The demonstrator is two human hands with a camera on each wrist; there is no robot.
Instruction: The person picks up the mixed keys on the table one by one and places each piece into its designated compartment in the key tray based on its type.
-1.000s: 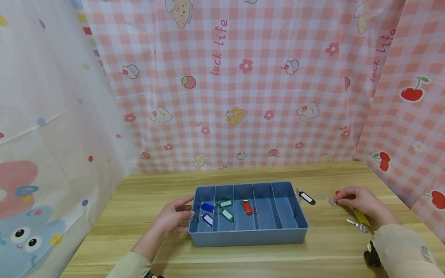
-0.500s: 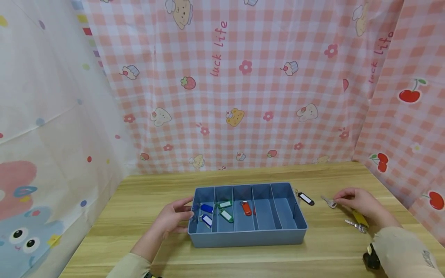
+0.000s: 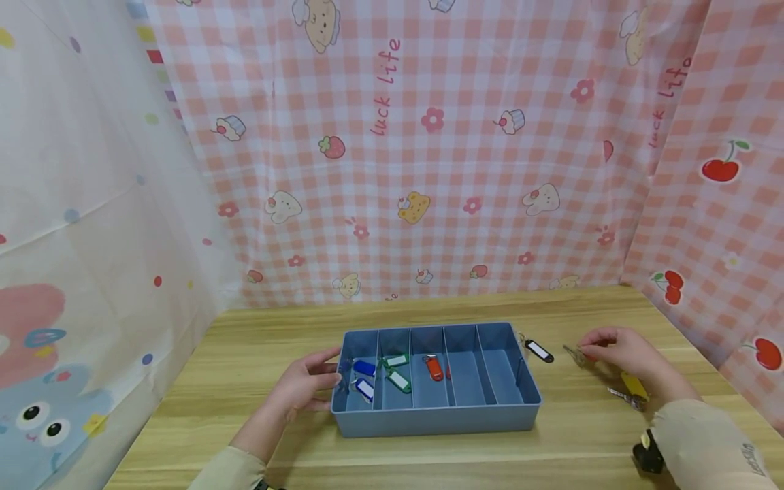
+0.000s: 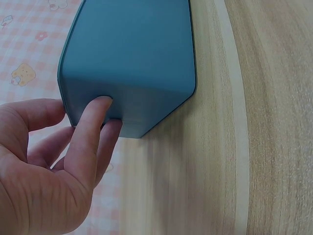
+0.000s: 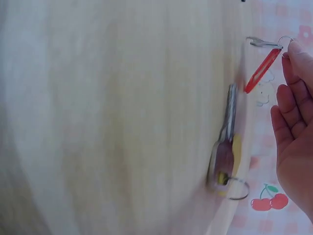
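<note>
My left hand [image 3: 309, 381] touches the left end of a blue-grey divided tray [image 3: 437, 420]; in the left wrist view its fingers rest against the outer wall. At the right, my right hand [image 3: 625, 350] pinches a key ring [image 5: 286, 40] between thumb and finger. From that ring hang a red key tag [image 5: 264, 71] and a silver key [image 5: 264, 44], just above the table. Blue key tags [image 3: 364, 368] lie in the leftmost compartment, green key tags [image 3: 399, 380] in the second, and a red tag [image 3: 434, 368] in the third.
Beside the tray's right end lies a black key tag [image 3: 540, 350]. A yellow key tag [image 3: 634, 385] with its key [image 3: 625, 397] lies on the wooden table [image 3: 282, 327] near my right wrist. Patterned cloth [image 3: 367, 177] closes off the back and sides.
My right hand has moved slightly left and lifted the key with its red tag. The left hand and the tray have stayed in place.
</note>
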